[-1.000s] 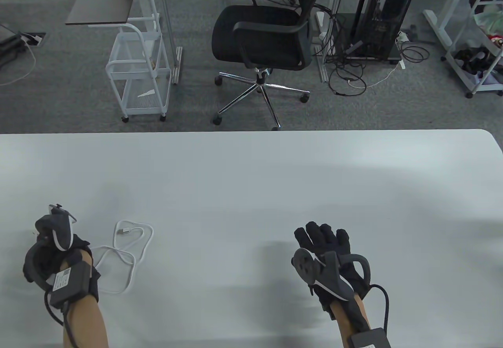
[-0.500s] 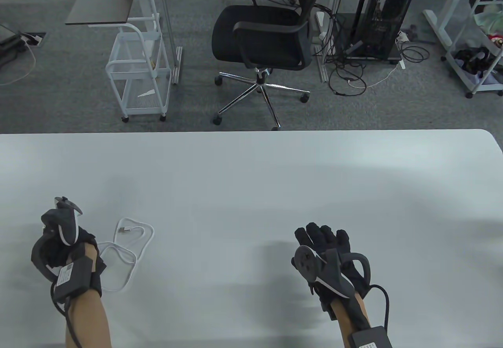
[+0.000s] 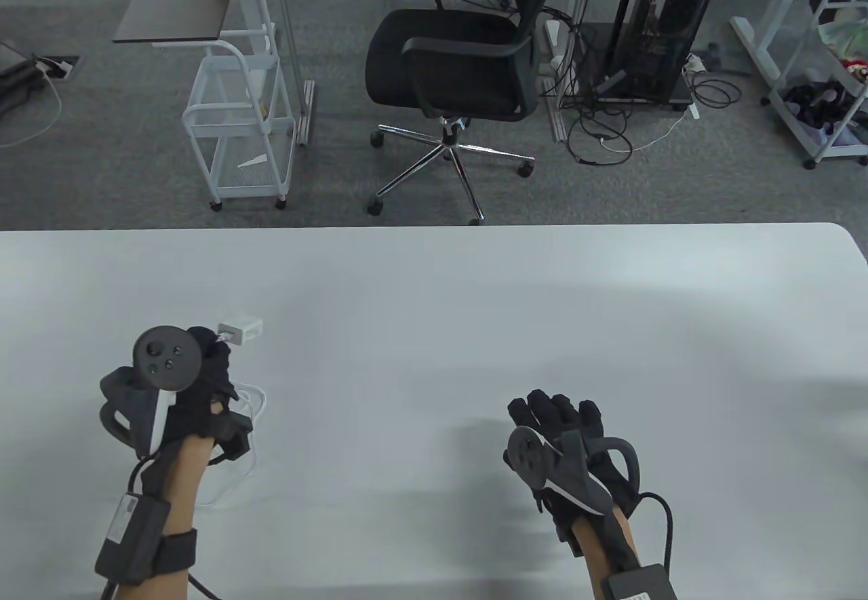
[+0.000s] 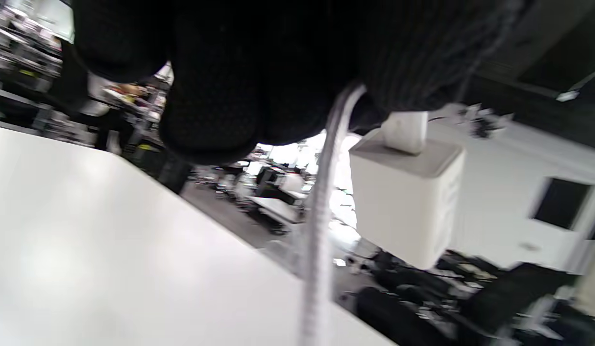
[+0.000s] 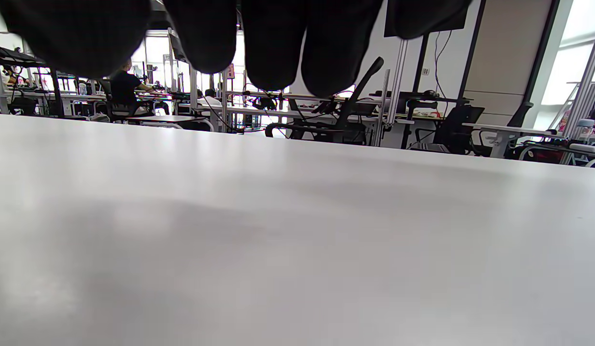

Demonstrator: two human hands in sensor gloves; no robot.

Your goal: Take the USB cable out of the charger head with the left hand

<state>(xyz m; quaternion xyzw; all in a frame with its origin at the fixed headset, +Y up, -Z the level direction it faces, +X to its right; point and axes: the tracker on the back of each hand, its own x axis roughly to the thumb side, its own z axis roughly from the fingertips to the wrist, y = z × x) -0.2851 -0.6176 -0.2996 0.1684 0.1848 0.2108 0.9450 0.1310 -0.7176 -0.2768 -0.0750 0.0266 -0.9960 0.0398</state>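
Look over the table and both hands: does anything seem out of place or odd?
Only this: the charger head dangles off the table, hanging by its plug from the left hand, with the cable trailing down.

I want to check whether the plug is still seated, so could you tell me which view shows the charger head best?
The left wrist view: the charger head fills it, white plug still seated. The table view shows it small beyond the left hand. The right wrist view misses it.
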